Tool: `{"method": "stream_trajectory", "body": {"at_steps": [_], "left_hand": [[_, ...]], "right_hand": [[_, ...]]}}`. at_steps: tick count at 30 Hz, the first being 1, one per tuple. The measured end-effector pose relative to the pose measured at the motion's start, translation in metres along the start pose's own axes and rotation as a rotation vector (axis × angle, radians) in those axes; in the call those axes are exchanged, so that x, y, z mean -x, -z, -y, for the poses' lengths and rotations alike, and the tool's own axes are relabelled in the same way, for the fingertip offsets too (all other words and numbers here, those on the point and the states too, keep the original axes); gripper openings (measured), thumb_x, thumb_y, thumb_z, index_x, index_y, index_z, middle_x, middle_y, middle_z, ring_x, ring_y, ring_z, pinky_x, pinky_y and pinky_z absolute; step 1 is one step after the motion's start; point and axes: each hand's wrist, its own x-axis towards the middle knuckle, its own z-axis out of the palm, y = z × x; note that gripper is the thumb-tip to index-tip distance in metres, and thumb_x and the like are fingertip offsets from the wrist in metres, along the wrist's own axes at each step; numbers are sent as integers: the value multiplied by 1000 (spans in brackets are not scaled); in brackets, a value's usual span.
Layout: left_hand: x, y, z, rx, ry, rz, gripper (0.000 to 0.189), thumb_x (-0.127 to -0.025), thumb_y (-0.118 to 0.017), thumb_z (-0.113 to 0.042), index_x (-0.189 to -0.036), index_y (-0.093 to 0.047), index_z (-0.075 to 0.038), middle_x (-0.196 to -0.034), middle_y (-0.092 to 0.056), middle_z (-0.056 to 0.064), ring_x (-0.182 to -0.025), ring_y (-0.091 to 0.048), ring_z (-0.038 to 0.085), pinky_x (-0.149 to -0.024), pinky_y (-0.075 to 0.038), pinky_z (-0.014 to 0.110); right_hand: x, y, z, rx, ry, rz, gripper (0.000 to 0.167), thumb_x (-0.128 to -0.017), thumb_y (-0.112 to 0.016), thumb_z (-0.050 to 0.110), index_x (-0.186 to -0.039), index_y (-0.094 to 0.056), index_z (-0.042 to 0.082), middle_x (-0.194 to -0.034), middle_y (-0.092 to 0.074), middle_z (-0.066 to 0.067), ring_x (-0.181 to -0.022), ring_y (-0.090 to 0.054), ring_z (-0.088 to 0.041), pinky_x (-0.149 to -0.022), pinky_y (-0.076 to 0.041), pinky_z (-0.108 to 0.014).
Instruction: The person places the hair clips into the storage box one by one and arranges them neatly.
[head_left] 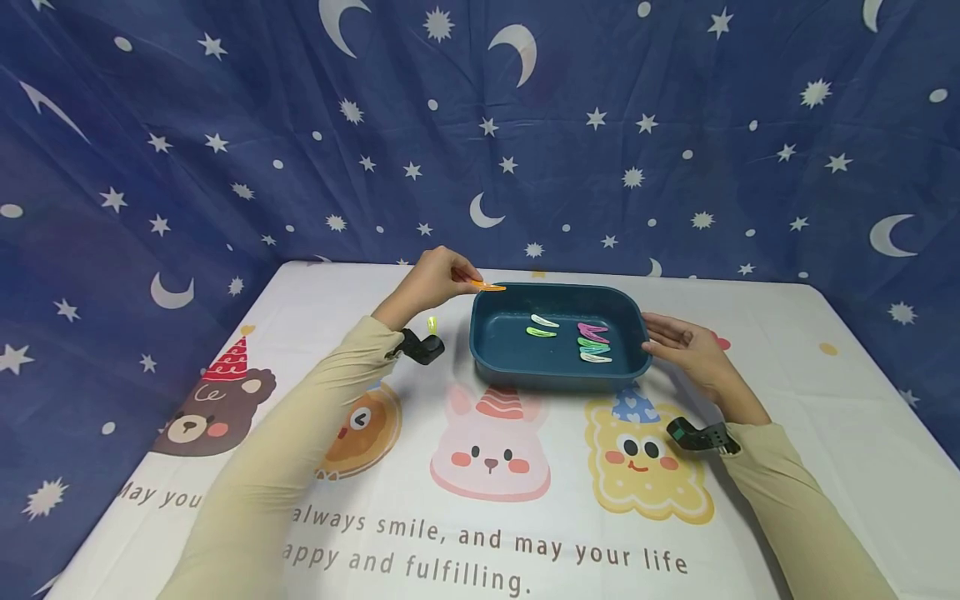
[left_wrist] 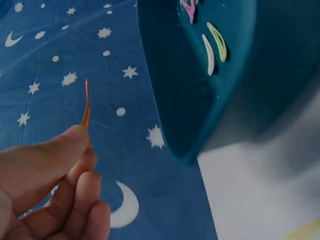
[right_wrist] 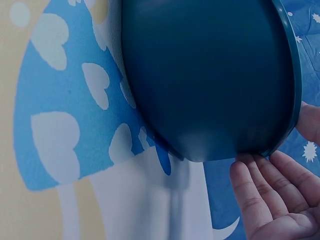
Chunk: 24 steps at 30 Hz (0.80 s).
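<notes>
My left hand [head_left: 442, 279] pinches an orange snap hair clip [head_left: 490, 287] between thumb and fingertips, at the upper left corner of a dark teal rectangular bin [head_left: 555, 382]. In the left wrist view, the orange clip [left_wrist: 86, 105] points up from the fingertips, apart from the bin wall. Inside the bin lie a white clip [head_left: 544, 321] and a green clip [head_left: 541, 332]; to their right, a column of several clips has a pink clip [head_left: 592, 328] at its far end. At the bin's right end, my right hand [head_left: 688, 346] holds the rim and outer wall, fingertips against the wall [right_wrist: 210, 100].
A yellow hair clip [head_left: 432, 325] lies on the table left of the bin, beside my left wrist. The white tablecloth [head_left: 480, 533] has cartoon faces and lettering. A blue curtain [head_left: 570, 167] with moons and stars hangs behind the table.
</notes>
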Motion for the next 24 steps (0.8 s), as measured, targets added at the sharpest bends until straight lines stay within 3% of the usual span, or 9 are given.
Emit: {"method": "stream_trajectory", "body": {"at_steps": [6, 13, 20, 24], "left_hand": [[-12, -10, -12, 17, 2, 45, 15, -82, -71, -9, -96, -74, -3, -93, -73, 13, -81, -67, 20, -72, -54, 26], [-25, -24, -22, -10, -27, 93, 15, -80, -73, -9, -95, -74, -3, -91, -73, 12, -79, -65, 19, -71, -54, 24], [-36, -38, -28, -33, -72, 141, 15, -79, -74, -8, -93, -75, -3, -90, -73, 11, -80, -67, 19, -72, -54, 23], [-41, -46, -31, -44, -78, 155, 15, -79, -75, -9, -92, -75, -3, -90, -74, 11, -81, -68, 18, -72, -54, 23]], "right_hand": [[0, 0, 0, -10, 3, 5, 66, -87, -66, 15, -141, -34, -8, -120, -60, 16, -98, -57, 15, -82, -47, -7], [0, 0, 0, 19, 4, 7, 66, -87, -66, 17, -141, -35, -7, -142, -45, -16, -99, -56, 16, -83, -47, -7], [-1, 0, 0, 13, -2, -4, 66, -87, -67, 16, -140, -36, -7, -137, -54, -5, -99, -57, 15, -82, -47, -7], [-1, 1, 0, 31, -12, -3, 65, -88, -66, 17, -141, -36, -5, -142, -46, -16, -98, -56, 16, -83, -46, -7]]}}
